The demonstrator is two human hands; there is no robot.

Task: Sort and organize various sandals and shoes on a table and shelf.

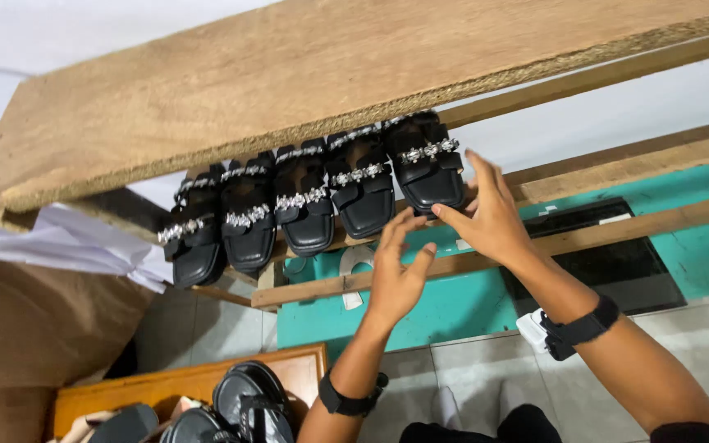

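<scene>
Head view: row of black jewelled sandals (305, 205) along shelf (486, 262) front edge. Right hand (490, 215) spread wide, touching end sandal (428, 168); left hand (395, 267) open, empty, just below. Probably light, bendy; best gripped by sole edges, stones likely fragile.

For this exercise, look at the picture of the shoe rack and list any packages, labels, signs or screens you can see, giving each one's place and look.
No packages, signs or screens show.
Possible label: small white patches on the dark mat under the rack, too small to tell.
Both hands reach toward black jewelled sandals, which show no tags.
</scene>
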